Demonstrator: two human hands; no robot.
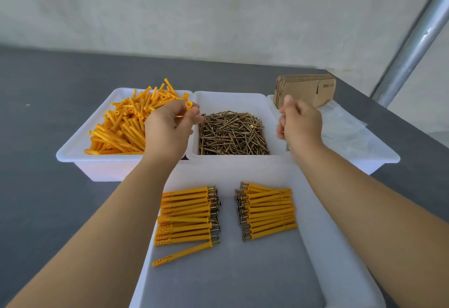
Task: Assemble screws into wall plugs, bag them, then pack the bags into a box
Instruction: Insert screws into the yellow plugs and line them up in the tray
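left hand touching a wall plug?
Touching. Head view: the left hand pinches an orange wall plug between its fingers, above the plug tray.

surface: dark grey table (48, 113) | far row, side by side: white tray of wall plugs (73, 154), white tray of screws (233, 101), white tray of clear bags (386, 154) | near: white tray of assembled plugs (323, 222) | far right: flat cardboard boxes (303, 88)

Loose orange wall plugs (121, 125) heaped in far-left tray. Brass screws (232, 133) piled in middle tray. Assembled plug+screw sets in near tray, two rows: left row (188, 215) heads pointing right, right row (267, 211) heads left. Flat cardboard boxes (303, 88) stacked far right; clear bags (345, 130) beside.
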